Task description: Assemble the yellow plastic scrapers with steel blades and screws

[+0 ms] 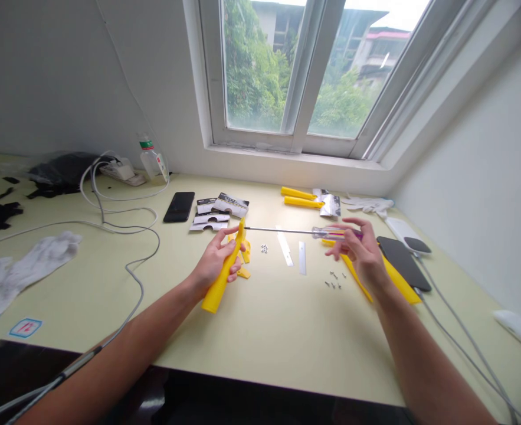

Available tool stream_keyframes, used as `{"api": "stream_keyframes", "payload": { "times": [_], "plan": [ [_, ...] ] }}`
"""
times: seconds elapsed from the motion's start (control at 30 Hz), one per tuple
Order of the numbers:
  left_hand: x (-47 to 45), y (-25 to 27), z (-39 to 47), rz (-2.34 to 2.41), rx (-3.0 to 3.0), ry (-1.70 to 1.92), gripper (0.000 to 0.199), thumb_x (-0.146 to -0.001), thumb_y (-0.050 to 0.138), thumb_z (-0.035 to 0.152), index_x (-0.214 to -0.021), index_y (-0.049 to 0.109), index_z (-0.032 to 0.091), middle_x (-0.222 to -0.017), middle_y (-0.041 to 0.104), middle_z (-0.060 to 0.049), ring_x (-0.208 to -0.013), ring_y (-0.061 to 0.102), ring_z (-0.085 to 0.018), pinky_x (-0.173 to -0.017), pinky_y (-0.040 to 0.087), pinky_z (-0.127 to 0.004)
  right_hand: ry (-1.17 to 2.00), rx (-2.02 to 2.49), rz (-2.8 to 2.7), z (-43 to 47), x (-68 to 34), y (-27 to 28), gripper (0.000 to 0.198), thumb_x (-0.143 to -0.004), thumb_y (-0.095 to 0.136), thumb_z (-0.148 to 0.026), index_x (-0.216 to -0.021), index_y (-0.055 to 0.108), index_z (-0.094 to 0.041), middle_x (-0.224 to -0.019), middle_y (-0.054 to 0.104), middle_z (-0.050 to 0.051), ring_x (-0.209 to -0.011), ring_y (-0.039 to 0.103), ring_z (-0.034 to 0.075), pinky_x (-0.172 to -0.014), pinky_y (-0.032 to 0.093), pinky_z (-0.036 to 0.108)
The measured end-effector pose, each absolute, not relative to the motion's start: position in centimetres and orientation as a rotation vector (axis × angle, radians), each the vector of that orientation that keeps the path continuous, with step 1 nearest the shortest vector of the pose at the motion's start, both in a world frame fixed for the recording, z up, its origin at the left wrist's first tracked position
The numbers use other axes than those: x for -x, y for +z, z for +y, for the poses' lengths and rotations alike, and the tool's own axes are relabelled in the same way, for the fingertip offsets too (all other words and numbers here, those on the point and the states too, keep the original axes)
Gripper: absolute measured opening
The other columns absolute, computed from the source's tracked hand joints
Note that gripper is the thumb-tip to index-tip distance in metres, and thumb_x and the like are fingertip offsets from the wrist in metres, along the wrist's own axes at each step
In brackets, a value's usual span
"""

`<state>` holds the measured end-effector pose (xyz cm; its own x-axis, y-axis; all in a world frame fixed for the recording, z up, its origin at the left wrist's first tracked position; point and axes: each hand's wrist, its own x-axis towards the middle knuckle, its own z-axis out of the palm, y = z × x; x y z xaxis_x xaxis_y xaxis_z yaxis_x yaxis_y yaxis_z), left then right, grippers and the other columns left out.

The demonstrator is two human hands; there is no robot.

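My left hand (218, 260) is closed around a yellow plastic handle (218, 293), held tilted with its narrow end up. In my right hand (360, 251) is a screwdriver (282, 230) with a clear grip, its long shaft level and its tip at the top of the yellow handle. Yellow plastic pieces (246, 252) lie behind my left hand. Between the hands are a cluster of small nuts (264, 248) and two flat metal blades (302, 258). Several small screws (333, 284) lie below my right hand. More yellow handles (402, 280) lie partly hidden under my right hand.
Card packets (231, 204) and a black phone (179, 207) lie at the back. Two yellow handles (304, 202) with packaging lie near the window. At left are cables (143, 260), a bottle (153, 159) and a white glove (30, 265). Another dark phone (404, 264) lies at right.
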<state>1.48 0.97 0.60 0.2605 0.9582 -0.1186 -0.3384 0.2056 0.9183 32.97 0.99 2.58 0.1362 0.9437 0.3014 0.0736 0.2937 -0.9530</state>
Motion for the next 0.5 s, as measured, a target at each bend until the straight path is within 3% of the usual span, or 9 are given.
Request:
{"api": "stream_keyframes", "payload": {
  "times": [0.07,0.2,0.3,0.37,0.43,0.5],
  "plan": [
    [-1.53,0.69,0.95,0.850,-0.926,1.074,0.030,-0.091,0.053,0.025,-0.121,0.048,0.030,-0.092,0.057,-0.001,-0.043,0.046,-0.006,-0.034,0.036,-0.017,0.903,1.053,-1.302,1.03,-33.07,2.69,0.050,-0.079,0.073,-0.045,-0.120,0.048,-0.029,-0.093,0.068,0.000,-0.060,0.065,0.012,-0.067,0.062,0.036],
    [-1.62,0.76,0.90,0.859,-0.947,1.065,0.032,-0.091,0.054,0.026,-0.122,0.048,0.030,-0.093,0.057,-0.001,-0.043,0.046,-0.006,-0.033,0.036,-0.017,0.848,1.174,-1.246,1.21,-33.48,2.65,0.036,-0.085,0.064,-0.053,-0.101,0.052,-0.023,-0.057,0.055,-0.006,-0.044,0.058,0.012,-0.046,0.054,0.026],
    [-1.62,0.67,0.85,0.872,-0.956,1.079,0.034,-0.091,0.055,0.027,-0.123,0.049,0.030,-0.093,0.057,-0.002,-0.044,0.047,-0.006,-0.034,0.037,-0.017,0.932,1.093,-1.316,1.19,-33.53,2.64,0.048,-0.081,0.071,-0.046,-0.118,0.047,-0.028,-0.072,0.064,-0.004,-0.059,0.067,0.015,-0.061,0.060,0.034],
    [-1.58,0.58,0.81,0.882,-0.961,1.091,0.034,-0.090,0.056,0.027,-0.124,0.049,0.030,-0.093,0.057,-0.002,-0.044,0.048,-0.006,-0.034,0.037,-0.017,0.894,1.079,-1.348,1.10,-33.35,2.68,0.046,-0.081,0.072,-0.045,-0.116,0.049,-0.026,-0.064,0.059,-0.007,-0.051,0.062,0.013,-0.062,0.061,0.035],
    [-1.56,0.51,0.77,0.890,-0.969,1.098,0.034,-0.090,0.056,0.027,-0.123,0.049,0.031,-0.095,0.057,-0.002,-0.044,0.048,-0.006,-0.034,0.037,-0.017,0.832,1.118,-1.313,0.97,-33.11,2.75,0.035,-0.085,0.064,-0.051,-0.103,0.053,-0.023,-0.050,0.047,-0.010,-0.037,0.049,0.009,-0.052,0.057,0.031],
    [-1.59,0.46,0.71,0.896,-0.972,1.102,0.034,-0.091,0.056,0.028,-0.123,0.049,0.031,-0.096,0.057,-0.002,-0.045,0.048,-0.005,-0.034,0.037,-0.017,0.867,1.108,-1.293,0.85,-32.93,2.83,0.038,-0.085,0.065,-0.052,-0.108,0.051,-0.024,-0.052,0.050,-0.010,-0.041,0.053,0.011,-0.052,0.057,0.031]
  ]
}}
